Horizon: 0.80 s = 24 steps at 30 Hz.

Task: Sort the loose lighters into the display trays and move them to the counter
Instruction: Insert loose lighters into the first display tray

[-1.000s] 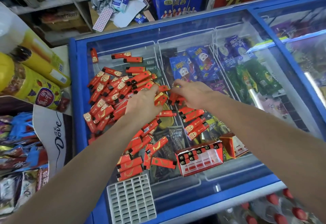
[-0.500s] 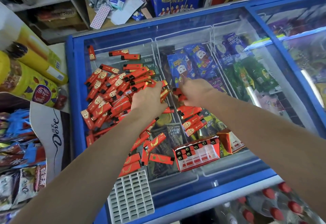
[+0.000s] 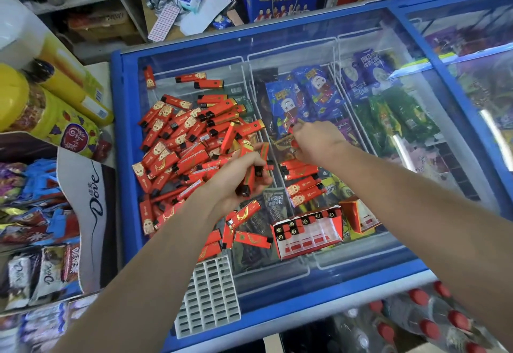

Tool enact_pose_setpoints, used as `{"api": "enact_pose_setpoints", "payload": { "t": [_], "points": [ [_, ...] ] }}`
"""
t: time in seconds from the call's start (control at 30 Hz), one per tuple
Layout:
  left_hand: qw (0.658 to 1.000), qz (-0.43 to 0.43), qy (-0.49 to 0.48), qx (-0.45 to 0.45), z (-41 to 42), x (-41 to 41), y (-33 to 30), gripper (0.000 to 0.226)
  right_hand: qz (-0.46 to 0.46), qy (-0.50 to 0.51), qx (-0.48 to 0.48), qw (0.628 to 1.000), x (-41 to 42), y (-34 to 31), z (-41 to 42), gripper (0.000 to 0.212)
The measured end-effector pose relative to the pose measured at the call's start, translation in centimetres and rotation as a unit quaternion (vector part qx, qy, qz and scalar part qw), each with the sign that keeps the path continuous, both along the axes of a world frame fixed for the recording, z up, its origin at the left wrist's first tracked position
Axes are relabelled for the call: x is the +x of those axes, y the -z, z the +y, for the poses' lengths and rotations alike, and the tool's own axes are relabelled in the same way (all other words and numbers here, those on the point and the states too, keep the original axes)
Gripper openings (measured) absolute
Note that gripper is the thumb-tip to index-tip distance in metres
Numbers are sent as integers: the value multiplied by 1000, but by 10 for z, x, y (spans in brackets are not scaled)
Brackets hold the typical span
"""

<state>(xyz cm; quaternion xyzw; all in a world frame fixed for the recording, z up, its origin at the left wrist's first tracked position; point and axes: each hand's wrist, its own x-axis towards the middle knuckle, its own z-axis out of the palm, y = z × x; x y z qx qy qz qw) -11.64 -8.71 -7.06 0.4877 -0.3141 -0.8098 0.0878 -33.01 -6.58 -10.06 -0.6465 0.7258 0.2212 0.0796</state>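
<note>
Many loose red lighters (image 3: 188, 141) lie in a heap on the glass lid of a blue chest freezer (image 3: 313, 291). My left hand (image 3: 236, 180) is closed around a bunch of several lighters (image 3: 254, 170), held just above the heap's right edge. My right hand (image 3: 316, 141) is further right and pinches a red lighter (image 3: 291, 130) at its fingertips. A red display tray (image 3: 308, 230) with several lighters standing in its left slots sits near the front of the lid. A white slotted insert (image 3: 208, 297) lies at the front left.
A second red carton (image 3: 359, 215) lies beside the tray. Yellow bottles (image 3: 41, 108) and Dove chocolate displays (image 3: 83, 200) crowd the left. Shelves with boxes stand behind the freezer. Bottles with red caps (image 3: 416, 313) are below the front edge.
My left hand has lifted toward me with a bunch of lighters. My right hand has shifted right, away from the left hand, with a lighter at its fingertips.
</note>
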Motion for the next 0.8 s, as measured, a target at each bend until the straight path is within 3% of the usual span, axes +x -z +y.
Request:
{"api": "enact_pose_setpoints", "payload": {
  "t": [0.17, 0.33, 0.5, 0.67, 0.73, 0.8],
  "points": [
    [997, -22, -55, 51, 13, 6, 5, 29, 28, -2, -20, 999, -1, -3, 2, 32],
    [998, -28, -54, 31, 22, 8, 4, 17, 20, 38, -33, 999, 1, 1, 6, 36],
    [999, -36, -40, 9, 24, 7, 1, 22, 32, 37, -47, 998, -5, 4, 9, 34],
    [998, -28, -50, 9, 27, 6, -2, 21, -89, 124, -124, 980, -11, 0, 16, 25],
    [998, -30, -46, -10, 28, 6, -4, 22, -180, 190, -160, 952, -8, -6, 19, 18],
    [997, -39, -49, -34, 30, 5, -8, 22, -297, 262, -185, 899, -2, -14, 22, 15]
  ]
}}
